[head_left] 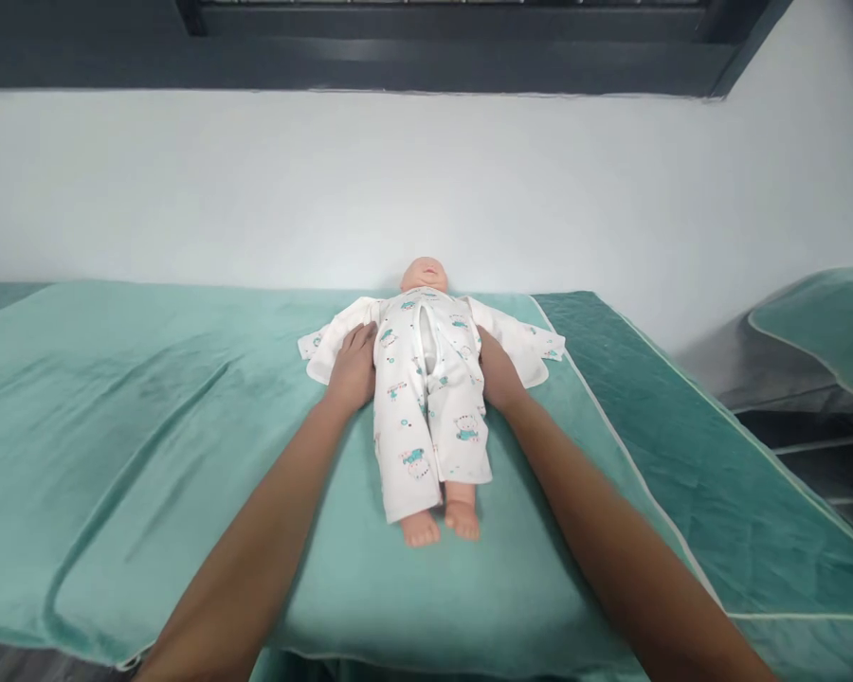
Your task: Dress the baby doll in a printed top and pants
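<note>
A baby doll [425,273] lies on its back on a green sheet, its head by the wall and its bare feet towards me. White printed baby trousers [402,398] cover its legs and reach high up the torso, with an open slit at the crotch. A matching white baby shirt [522,346] spreads out to both sides, sleeves outstretched. At the trousers' left side, my left hand [355,367] is closed with bent fingers against the cloth. Opposite it, my right hand [499,371] grips the right side; its fingertips are partly hidden by the fabric.
The light green sheet [149,407] is wrinkled on the left. A darker quilted green cover [668,445] lies on the right. Behind stands a white wall [256,189] below a dark frame [433,52]. Another green cloth [831,322] hangs at the far right.
</note>
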`<state>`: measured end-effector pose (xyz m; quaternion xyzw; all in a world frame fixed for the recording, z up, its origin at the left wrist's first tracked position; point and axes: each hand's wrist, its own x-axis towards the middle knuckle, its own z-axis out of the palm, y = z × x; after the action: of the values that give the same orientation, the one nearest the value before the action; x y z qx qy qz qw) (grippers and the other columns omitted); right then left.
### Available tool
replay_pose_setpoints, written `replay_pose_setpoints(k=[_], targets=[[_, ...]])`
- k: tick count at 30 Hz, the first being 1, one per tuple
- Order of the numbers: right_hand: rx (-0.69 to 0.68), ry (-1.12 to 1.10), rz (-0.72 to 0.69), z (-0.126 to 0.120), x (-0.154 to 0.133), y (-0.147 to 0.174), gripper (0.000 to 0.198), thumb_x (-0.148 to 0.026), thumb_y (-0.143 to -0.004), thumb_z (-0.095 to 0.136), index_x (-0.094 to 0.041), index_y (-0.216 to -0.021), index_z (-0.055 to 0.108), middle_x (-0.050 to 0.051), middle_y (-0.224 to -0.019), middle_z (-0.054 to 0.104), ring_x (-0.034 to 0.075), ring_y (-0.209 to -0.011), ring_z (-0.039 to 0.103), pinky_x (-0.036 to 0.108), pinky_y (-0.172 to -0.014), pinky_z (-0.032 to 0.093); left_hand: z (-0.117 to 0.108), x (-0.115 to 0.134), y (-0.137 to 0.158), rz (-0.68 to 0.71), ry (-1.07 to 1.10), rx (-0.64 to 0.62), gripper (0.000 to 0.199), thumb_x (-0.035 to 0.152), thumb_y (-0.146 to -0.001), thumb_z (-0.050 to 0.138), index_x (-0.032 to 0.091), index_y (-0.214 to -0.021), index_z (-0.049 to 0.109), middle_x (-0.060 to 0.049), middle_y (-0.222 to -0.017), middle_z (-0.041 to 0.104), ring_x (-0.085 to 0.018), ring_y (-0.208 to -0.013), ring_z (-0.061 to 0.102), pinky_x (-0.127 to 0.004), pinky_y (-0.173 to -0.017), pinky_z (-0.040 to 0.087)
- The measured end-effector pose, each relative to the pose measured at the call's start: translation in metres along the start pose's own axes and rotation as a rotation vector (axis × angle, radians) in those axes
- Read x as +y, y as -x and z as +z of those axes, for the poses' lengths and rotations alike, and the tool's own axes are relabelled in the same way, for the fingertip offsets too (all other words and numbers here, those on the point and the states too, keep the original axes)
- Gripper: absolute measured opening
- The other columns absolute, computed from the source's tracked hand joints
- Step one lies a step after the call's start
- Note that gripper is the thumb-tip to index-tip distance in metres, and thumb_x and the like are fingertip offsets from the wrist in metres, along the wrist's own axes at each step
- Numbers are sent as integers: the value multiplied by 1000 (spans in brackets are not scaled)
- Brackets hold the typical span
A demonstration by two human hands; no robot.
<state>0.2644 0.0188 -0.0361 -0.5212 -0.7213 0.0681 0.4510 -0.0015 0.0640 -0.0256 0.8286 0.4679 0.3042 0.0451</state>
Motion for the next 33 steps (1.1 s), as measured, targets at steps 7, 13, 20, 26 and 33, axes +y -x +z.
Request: replay_pose_setpoints(k=[7,13,20,26,33], targets=[[143,-80,191,-17,-59,84,33,-22,-86,51,-20,-118,56,13,-119,61,26,-114,57,45,-96,50,-24,33,75,-90,108,75,38,16,-90,43,17,-124,58,-12,-127,62,-25,-120,56,-42,-103,47],[-33,-8,239,-28,-114,152,34,-21,-84,55,-20,-118,52,10,-112,59,24,-100,59,40,-87,50,-24,31,88,-111,56,43,31,15,-89,44,18,-114,62,-10,-115,67,-26,-112,58,-41,-98,47],[-54,238,294,-20,-129,141,14,-19,-88,45,-21,-97,55,7,-92,60,23,-81,57,34,-67,45,-17,19,73,-40,-46,39,29,11,-88,41,20,-100,66,-9,-106,69,-27,-103,58,-41,-92,46],[-45,148,97,-42,-155,154,17,-15,-87,45,-20,-102,53,3,-85,62,19,-74,59,30,-65,44,-17,15,73,-64,-23,46,29,11,-87,41,21,-96,67,-8,-105,69,-26,-101,57,-40,-91,47],[-118,245,-25,-64,-174,158,29,-19,-89,51,-20,-117,53,11,-110,65,27,-99,60,41,-81,49,-18,14,71,-108,-4,32,30,11,-86,40,21,-96,67,-7,-106,69,-26,-103,58,-40,-91,47]])
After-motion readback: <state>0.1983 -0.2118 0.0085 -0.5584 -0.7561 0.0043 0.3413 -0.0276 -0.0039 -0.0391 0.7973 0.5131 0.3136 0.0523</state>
